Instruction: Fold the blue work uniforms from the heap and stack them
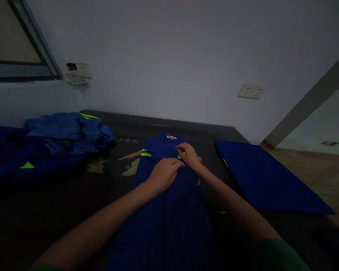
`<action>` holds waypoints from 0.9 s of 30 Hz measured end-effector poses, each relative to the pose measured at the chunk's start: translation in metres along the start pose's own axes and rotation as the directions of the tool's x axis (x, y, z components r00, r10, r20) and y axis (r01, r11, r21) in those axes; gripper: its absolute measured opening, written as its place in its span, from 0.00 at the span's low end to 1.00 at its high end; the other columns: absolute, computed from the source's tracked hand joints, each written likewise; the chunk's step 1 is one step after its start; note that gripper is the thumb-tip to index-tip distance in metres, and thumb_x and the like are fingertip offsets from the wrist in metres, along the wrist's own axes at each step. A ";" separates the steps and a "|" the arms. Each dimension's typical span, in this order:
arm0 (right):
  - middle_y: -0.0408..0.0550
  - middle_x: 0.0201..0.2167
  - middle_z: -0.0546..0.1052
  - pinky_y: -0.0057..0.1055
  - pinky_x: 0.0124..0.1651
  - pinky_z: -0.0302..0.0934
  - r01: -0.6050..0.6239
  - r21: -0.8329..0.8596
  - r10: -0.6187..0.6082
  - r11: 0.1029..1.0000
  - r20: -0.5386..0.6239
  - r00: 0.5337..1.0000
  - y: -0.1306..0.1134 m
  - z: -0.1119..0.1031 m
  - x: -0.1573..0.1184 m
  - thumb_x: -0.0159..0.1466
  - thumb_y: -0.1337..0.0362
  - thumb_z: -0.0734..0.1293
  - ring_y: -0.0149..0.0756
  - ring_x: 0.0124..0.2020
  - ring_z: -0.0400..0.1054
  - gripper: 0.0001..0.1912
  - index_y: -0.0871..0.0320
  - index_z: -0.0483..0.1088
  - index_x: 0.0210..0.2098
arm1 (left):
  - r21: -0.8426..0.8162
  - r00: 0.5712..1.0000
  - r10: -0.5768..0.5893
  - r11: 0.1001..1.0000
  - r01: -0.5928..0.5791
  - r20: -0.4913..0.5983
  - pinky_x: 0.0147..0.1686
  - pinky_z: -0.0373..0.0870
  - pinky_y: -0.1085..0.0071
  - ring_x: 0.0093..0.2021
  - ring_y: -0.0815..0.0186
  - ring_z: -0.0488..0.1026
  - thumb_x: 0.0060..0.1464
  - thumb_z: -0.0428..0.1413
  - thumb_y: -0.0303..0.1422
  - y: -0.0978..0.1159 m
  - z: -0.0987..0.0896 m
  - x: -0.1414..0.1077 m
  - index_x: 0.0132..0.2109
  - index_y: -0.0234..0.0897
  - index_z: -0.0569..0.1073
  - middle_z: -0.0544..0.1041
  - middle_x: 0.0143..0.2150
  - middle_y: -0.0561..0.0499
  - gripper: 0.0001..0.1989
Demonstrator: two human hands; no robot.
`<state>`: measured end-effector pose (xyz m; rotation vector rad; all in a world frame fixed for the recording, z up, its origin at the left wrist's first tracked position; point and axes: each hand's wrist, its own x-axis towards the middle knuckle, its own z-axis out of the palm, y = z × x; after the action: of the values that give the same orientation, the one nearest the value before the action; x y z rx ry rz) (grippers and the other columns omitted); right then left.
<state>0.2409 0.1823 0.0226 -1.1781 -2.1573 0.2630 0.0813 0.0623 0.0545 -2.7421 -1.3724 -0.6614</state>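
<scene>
A dark blue garment (158,210) with yellow-green stripes and a white collar label lies lengthwise on the dark table (124,128), its collar toward the wall. Over its upper middle is my left hand (165,172), palm down, fingers bent and close together, pointing right. My right hand (188,155) is just beyond it, at the garment's right shoulder near a yellow-green stripe, with thumb and fingers curved and a gap between them. Whether the left fingers pinch any cloth cannot be made out.
Crumpled blue clothes (64,131) are heaped at the left. A flat blue folded piece (268,177) lies at the right, reaching the table's edge. Behind the table stands a pale wall with sockets (251,91); a window (14,41) is at the upper left.
</scene>
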 end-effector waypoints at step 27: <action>0.50 0.47 0.70 0.34 0.46 0.61 0.472 -0.068 -0.393 0.879 0.459 0.797 -0.040 -0.022 -0.046 0.62 0.71 0.66 0.39 0.46 0.66 0.09 0.55 0.73 0.41 | 0.009 0.969 0.164 0.986 -0.169 0.185 0.59 0.63 0.63 0.62 0.62 0.64 0.56 0.51 0.22 -0.089 0.026 -0.041 0.57 0.41 0.69 0.67 0.62 0.46 0.23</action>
<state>0.2453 0.1189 0.0371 -0.7146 -2.8293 0.1325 0.0015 0.0906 -0.0008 -2.9186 -1.1487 -0.3879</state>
